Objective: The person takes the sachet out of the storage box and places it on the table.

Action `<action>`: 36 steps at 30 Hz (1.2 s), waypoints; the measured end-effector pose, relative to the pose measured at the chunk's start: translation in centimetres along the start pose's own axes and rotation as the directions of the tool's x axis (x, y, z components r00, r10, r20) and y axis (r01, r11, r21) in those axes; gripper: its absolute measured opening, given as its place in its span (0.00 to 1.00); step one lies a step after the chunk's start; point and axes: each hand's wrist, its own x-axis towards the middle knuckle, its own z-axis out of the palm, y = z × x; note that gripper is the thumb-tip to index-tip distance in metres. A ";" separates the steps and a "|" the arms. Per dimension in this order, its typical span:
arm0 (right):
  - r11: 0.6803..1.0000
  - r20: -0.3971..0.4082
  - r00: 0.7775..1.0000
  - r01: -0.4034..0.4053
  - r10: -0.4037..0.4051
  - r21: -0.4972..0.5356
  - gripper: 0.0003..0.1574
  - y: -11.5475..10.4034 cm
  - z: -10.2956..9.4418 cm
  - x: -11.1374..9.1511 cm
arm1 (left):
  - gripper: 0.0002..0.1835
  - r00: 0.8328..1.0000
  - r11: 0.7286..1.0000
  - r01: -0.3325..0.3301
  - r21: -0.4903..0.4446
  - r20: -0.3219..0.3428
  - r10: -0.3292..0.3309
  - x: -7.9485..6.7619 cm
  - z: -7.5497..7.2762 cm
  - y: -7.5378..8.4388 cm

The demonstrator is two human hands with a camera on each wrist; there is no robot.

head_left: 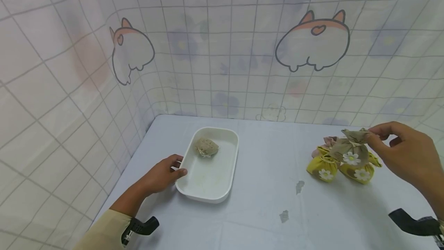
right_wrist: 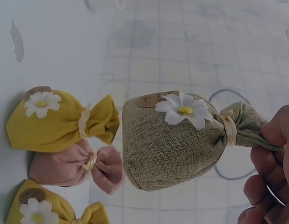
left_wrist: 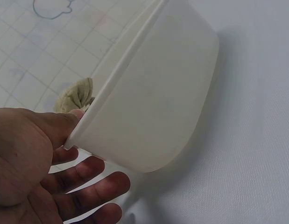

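My right hand (head_left: pixel 406 151) pinches the gathered top of a grey-green cloth sachet (right_wrist: pixel 170 151) between thumb and fingers. A white daisy and a pale cord tie decorate this sachet, which hangs over a small group of others. In that group are two yellow sachets (head_left: pixel 322 168) with daisies and a pink sachet (right_wrist: pixel 60 163) partly hidden behind. On the left, my left hand (head_left: pixel 161 174) holds the near-left rim of a white plastic tub (head_left: pixel 208 182), thumb over the edge and other fingers outside. One beige sachet (head_left: pixel 207 147) lies inside the tub toward its far end.
A white cloth covers the table (head_left: pixel 263 165). Two small grey patches (head_left: pixel 284 216) mark it between the tub and the sachets. A grid-patterned curtain (head_left: pixel 225 49) with cartoon prints hangs along the back and left sides.
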 end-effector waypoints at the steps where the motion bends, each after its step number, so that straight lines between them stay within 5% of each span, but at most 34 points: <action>1: 1.000 0.001 1.000 -0.007 0.007 -0.002 0.18 0.1 -0.1 0.0 | 0.27 1.000 1.000 0.000 -0.001 0.001 0.000 0.0 0.0 0.0; 24: 0.998 -0.106 0.994 -0.031 0.037 0.063 0.15 3.0 0.4 -1.7 | 0.27 1.000 1.000 0.003 -0.024 0.010 -0.003 0.0 0.0 0.0; 36: 0.994 -0.070 0.994 -0.085 0.089 0.065 0.17 4.1 1.1 -2.6 | 0.27 1.000 0.999 -0.012 -0.033 0.011 0.012 0.1 0.0 -0.2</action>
